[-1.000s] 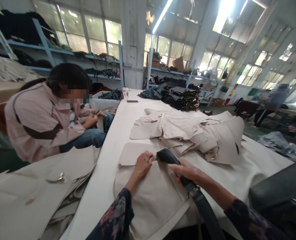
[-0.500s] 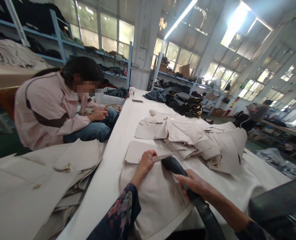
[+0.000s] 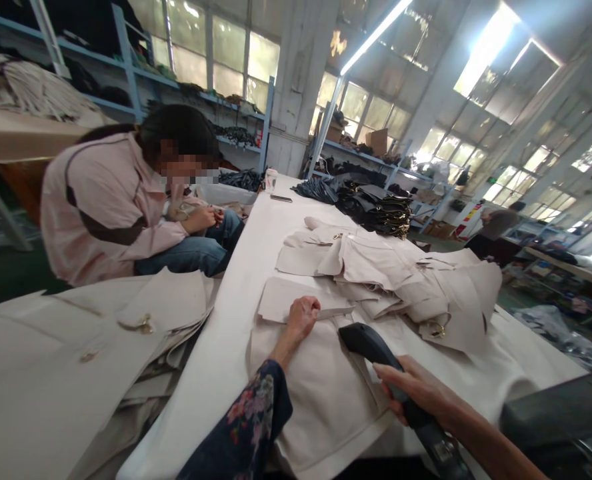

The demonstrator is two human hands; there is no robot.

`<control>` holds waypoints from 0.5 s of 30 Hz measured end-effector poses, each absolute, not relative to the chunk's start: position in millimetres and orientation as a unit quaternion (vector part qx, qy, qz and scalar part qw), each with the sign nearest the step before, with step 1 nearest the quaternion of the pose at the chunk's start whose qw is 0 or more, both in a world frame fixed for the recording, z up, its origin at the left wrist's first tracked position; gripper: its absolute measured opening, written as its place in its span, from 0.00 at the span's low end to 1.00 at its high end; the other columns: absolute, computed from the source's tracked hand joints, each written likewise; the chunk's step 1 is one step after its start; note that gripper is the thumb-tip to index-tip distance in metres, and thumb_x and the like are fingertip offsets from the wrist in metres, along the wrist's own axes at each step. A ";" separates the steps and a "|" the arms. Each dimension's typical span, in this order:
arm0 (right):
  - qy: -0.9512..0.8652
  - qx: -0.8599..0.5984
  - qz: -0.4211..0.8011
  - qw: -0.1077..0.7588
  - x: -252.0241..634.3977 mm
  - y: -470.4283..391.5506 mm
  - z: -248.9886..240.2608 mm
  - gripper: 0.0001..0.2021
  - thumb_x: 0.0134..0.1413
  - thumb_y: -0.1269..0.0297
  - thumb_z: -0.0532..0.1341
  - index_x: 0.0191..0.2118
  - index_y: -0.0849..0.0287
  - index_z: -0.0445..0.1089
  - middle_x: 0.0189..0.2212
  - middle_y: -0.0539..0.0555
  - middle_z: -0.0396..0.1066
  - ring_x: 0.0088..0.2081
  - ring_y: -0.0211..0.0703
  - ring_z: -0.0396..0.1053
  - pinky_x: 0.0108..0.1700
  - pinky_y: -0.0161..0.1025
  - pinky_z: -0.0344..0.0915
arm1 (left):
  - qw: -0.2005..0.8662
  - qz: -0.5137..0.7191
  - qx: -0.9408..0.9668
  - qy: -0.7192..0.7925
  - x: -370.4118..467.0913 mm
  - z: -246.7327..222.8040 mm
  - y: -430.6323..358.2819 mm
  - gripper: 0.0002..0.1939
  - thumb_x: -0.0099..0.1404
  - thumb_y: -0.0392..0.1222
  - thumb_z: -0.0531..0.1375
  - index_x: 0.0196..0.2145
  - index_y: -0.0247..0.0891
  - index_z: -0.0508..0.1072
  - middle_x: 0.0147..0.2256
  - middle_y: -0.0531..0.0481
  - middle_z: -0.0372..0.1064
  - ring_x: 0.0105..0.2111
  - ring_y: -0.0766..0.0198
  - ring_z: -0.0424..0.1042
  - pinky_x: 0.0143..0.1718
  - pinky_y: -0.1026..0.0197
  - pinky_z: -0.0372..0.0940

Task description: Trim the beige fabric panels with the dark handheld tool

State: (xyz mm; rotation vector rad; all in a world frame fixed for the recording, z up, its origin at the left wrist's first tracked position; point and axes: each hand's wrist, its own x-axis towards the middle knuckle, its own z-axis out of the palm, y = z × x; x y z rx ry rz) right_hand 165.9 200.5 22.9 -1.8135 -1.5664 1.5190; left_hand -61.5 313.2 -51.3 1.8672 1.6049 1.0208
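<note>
Under my hands lies a beige fabric bag piece (image 3: pixel 321 407) with a folded flap (image 3: pixel 279 300) along its far side. My left hand (image 3: pixel 302 319) is closed in a pinch on the edge of this flap. My right hand (image 3: pixel 416 390) wraps round the grip of a black hand-held tool (image 3: pixel 369 343) with a curved, nozzle-like head; its exact kind I cannot tell. The tool's head sits over the bag piece, a little right of and below my left fingertips. Its lower end runs out of view at the bottom.
Beyond my hands is a heap of beige pieces (image 3: pixel 376 260) with gold fittings. Black pieces (image 3: pixel 366 200) and a phone (image 3: pixel 281 199) lie further back on the white table (image 3: pixel 196 373). Stacked beige pieces (image 3: pixel 51 373) fill the left. A seated co-worker (image 3: pixel 106 193) handles beige cloth.
The black tool in my right hand has moved right and slightly down, away from the flap edge. My left hand keeps its pinch. The view has shifted a little.
</note>
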 end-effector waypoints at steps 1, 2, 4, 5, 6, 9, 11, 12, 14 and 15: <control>-0.541 -0.633 0.532 0.156 165.4 197.1 24.5 0.20 0.51 0.46 0.58 0.26 0.59 0.59 0.13 0.44 0.60 0.13 0.31 0.57 0.15 0.28 0.58 | 0.235 0.372 0.680 0.587 -61.4 -51.2 313.1 0.07 0.64 0.37 0.58 0.29 0.34 0.72 0.28 0.53 0.71 0.33 0.64 0.71 0.39 0.55 0.66; -0.538 -0.632 0.534 0.161 164.0 195.0 26.6 0.20 0.51 0.45 0.58 0.25 0.59 0.59 0.13 0.44 0.59 0.14 0.30 0.57 0.15 0.27 0.57 | 0.235 0.372 0.679 0.588 -61.3 -51.1 312.8 0.07 0.64 0.37 0.58 0.29 0.34 0.72 0.28 0.53 0.71 0.33 0.63 0.71 0.40 0.55 0.66; -0.542 -0.629 0.532 0.167 159.4 195.5 30.6 0.20 0.51 0.45 0.58 0.25 0.59 0.60 0.12 0.44 0.60 0.13 0.30 0.57 0.15 0.27 0.57 | 0.233 0.372 0.679 0.588 -61.2 -50.8 312.3 0.08 0.64 0.38 0.58 0.29 0.34 0.72 0.29 0.52 0.72 0.33 0.63 0.71 0.40 0.55 0.66; -0.548 -0.626 0.528 0.171 156.6 198.0 31.7 0.20 0.51 0.46 0.58 0.24 0.59 0.60 0.12 0.44 0.60 0.13 0.30 0.57 0.15 0.28 0.57 | 0.233 0.372 0.680 0.588 -61.2 -50.7 312.1 0.08 0.64 0.39 0.58 0.29 0.34 0.72 0.29 0.52 0.72 0.33 0.63 0.71 0.40 0.55 0.65; -0.555 -0.623 0.524 0.171 153.6 202.1 31.9 0.20 0.51 0.46 0.58 0.23 0.59 0.60 0.12 0.45 0.60 0.13 0.30 0.57 0.15 0.28 0.57 | 0.232 0.372 0.680 0.587 -61.2 -50.6 311.9 0.08 0.65 0.39 0.58 0.30 0.34 0.72 0.29 0.52 0.72 0.33 0.63 0.71 0.40 0.55 0.65; -0.574 -0.614 0.517 0.162 142.4 222.7 26.9 0.20 0.52 0.48 0.58 0.22 0.60 0.60 0.12 0.46 0.61 0.12 0.31 0.58 0.14 0.28 0.57 | 0.228 0.370 0.682 0.588 -61.0 -50.9 311.8 0.08 0.65 0.39 0.58 0.30 0.34 0.72 0.29 0.52 0.72 0.33 0.63 0.71 0.40 0.55 0.65; -0.583 -0.607 0.515 0.161 134.1 241.0 21.9 0.18 0.53 0.50 0.58 0.23 0.60 0.61 0.12 0.46 0.61 0.12 0.32 0.58 0.13 0.28 0.56 | 0.224 0.368 0.683 0.590 -60.5 -52.2 312.5 0.08 0.64 0.40 0.58 0.30 0.34 0.72 0.30 0.52 0.72 0.34 0.63 0.72 0.40 0.55 0.65; -0.585 -0.607 0.512 0.168 130.6 250.4 20.0 0.18 0.53 0.51 0.58 0.23 0.60 0.61 0.12 0.46 0.61 0.12 0.31 0.58 0.13 0.28 0.57 | 0.222 0.367 0.684 0.591 -60.1 -53.3 313.1 0.08 0.64 0.40 0.58 0.30 0.34 0.72 0.30 0.52 0.72 0.34 0.63 0.72 0.41 0.54 0.65; -0.583 -0.609 0.503 0.193 127.6 266.4 19.1 0.17 0.53 0.51 0.59 0.24 0.59 0.59 0.14 0.45 0.61 0.13 0.31 0.59 0.14 0.28 0.58 | 0.218 0.365 0.684 0.593 -59.3 -56.0 314.4 0.08 0.65 0.41 0.58 0.30 0.34 0.72 0.30 0.52 0.72 0.34 0.63 0.72 0.41 0.54 0.65; -0.579 -0.611 0.499 0.206 129.0 271.6 20.5 0.17 0.53 0.51 0.59 0.24 0.58 0.59 0.14 0.45 0.61 0.14 0.31 0.59 0.14 0.28 0.59 | 0.216 0.365 0.684 0.594 -58.9 -57.5 315.1 0.08 0.65 0.41 0.58 0.30 0.34 0.72 0.30 0.52 0.72 0.34 0.63 0.72 0.41 0.54 0.65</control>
